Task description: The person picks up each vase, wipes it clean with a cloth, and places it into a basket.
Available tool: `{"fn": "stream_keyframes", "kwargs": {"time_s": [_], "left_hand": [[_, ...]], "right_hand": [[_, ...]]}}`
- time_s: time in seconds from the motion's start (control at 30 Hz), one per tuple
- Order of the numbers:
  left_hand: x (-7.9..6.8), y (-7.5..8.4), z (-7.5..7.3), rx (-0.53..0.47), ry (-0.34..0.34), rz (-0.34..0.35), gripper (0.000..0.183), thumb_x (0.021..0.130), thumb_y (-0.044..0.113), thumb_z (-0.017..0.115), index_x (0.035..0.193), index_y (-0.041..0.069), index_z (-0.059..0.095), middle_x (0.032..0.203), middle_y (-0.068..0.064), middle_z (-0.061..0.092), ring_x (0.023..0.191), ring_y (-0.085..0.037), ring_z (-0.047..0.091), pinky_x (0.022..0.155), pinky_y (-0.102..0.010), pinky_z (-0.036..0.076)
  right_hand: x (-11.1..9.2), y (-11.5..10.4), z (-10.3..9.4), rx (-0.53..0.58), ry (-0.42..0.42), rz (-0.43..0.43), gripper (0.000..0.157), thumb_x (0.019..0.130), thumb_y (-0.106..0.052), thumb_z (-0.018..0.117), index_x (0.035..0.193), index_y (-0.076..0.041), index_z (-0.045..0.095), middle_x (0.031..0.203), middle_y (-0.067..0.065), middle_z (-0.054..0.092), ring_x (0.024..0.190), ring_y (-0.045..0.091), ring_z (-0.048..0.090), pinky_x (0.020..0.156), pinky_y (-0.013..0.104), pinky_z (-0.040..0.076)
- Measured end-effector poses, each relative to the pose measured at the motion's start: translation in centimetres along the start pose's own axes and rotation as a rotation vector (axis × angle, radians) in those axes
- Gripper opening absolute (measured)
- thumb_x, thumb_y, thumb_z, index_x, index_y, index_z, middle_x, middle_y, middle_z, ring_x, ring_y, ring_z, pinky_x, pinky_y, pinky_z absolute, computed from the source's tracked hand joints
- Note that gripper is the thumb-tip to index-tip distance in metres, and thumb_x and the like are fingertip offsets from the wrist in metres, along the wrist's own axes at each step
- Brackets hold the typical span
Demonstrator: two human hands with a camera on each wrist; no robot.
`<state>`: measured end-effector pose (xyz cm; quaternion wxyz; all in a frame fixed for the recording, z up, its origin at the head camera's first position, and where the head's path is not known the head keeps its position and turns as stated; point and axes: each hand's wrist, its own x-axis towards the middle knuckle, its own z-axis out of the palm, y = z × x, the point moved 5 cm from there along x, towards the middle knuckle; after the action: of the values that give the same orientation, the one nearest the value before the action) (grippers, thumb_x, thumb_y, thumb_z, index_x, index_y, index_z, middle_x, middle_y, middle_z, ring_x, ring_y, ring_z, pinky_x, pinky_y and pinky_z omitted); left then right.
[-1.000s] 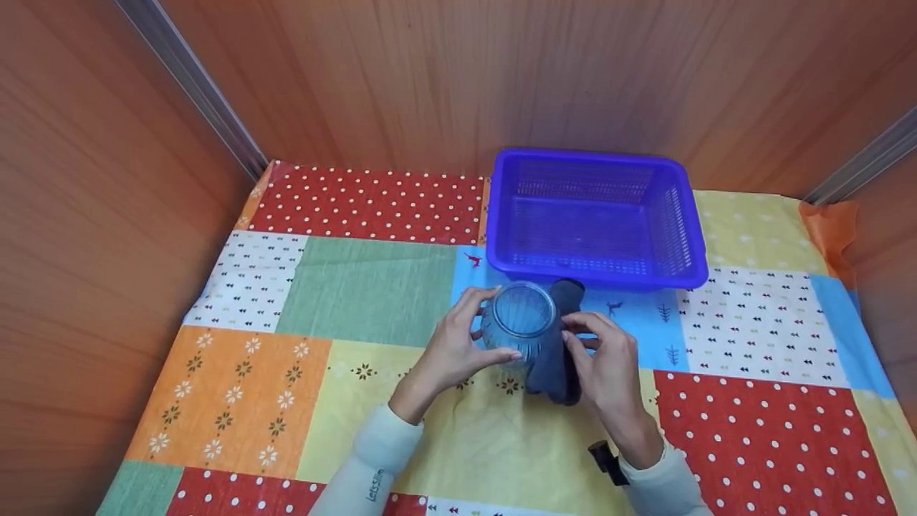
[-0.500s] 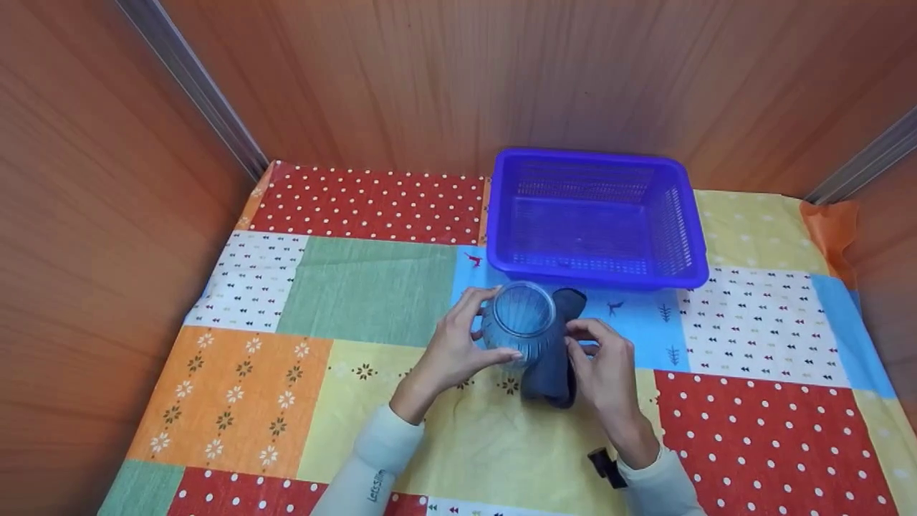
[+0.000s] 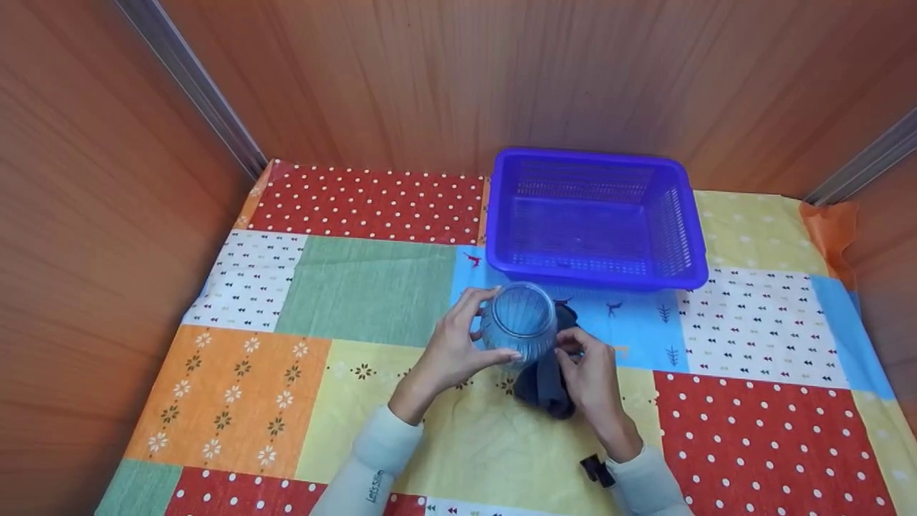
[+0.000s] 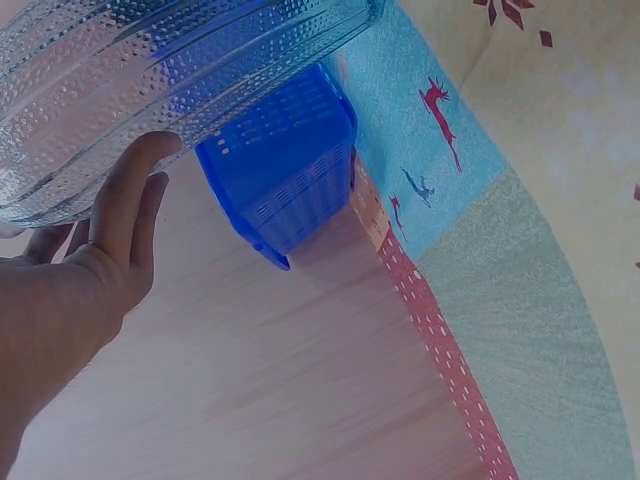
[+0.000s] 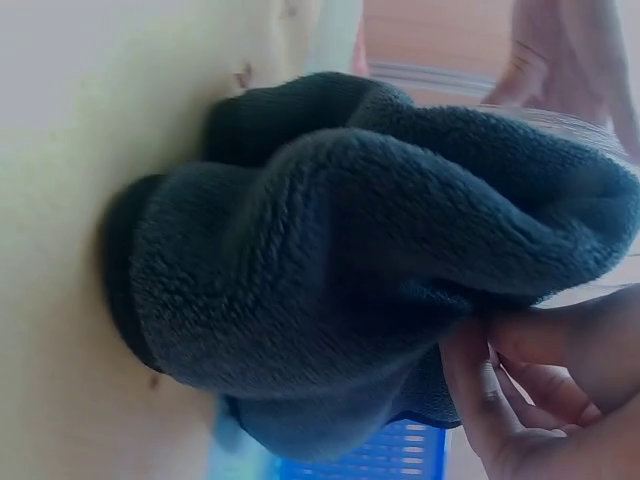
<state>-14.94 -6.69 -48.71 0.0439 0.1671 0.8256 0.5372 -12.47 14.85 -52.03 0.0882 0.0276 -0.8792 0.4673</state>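
Note:
A clear ribbed glass jar point(image 3: 521, 315) with a round open mouth stands in the middle of the head view. My left hand point(image 3: 458, 342) grips it from the left, thumb on the near side and fingers around the far side. In the left wrist view the textured glass jar point(image 4: 200, 90) lies against the fingers. My right hand point(image 3: 593, 373) pinches a dark grey fluffy cloth point(image 3: 548, 387) against the jar's right side. Seen from the right wrist, the bunched cloth point(image 5: 300, 260) hangs in folds from the thumb and fingers and hides most of the jar.
A purple plastic basket point(image 3: 594, 279) with slotted walls stands just beyond the jar, near the back wooden panel point(image 3: 401, 86). A patchwork-print tablecloth point(image 3: 387, 287) covers the table. Wooden panels also rise at the left and right.
My right hand has slid a little toward me and left along the jar's side, drawing the cloth with it. The cloth is more bunched. The left hand and jar have stayed put.

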Motion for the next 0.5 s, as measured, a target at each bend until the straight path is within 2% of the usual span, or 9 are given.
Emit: {"fn": "stream_keyframes", "kwargs": {"time_s": [0.13,0.37,0.5], "left_hand": [[0.0,0.1,0.0,0.004,0.003,0.002,0.089,0.079,0.034,0.096,0.154,0.017,0.051,0.142,-0.005,0.055,0.131,-0.026,0.057,0.089,-0.047,0.064],[0.0,0.1,0.0,0.009,0.012,0.02,0.089,0.078,0.036,0.096,0.153,0.017,0.052,0.14,-0.005,0.057,0.13,-0.024,0.058,0.087,-0.044,0.064],[0.0,0.1,0.0,0.008,0.007,0.015,0.09,0.078,0.036,0.097,0.153,0.017,0.052,0.141,-0.006,0.056,0.132,-0.025,0.057,0.089,-0.045,0.064]], "right_hand": [[0.1,1.0,0.9,-0.027,-0.026,0.017,0.014,0.09,0.015,0.072,0.098,0.004,0.073,0.092,0.017,0.076,0.082,0.033,0.075,0.07,0.039,0.061],[0.2,1.9,2.0,-0.045,-0.054,0.023,0.015,0.09,0.015,0.067,0.095,0.003,0.074,0.088,0.018,0.076,0.08,0.033,0.076,0.072,0.049,0.063],[0.2,2.1,2.1,-0.049,-0.053,0.019,0.018,0.09,0.015,0.065,0.093,0.0,0.075,0.087,0.017,0.077,0.079,0.033,0.076,0.072,0.05,0.063]]}}
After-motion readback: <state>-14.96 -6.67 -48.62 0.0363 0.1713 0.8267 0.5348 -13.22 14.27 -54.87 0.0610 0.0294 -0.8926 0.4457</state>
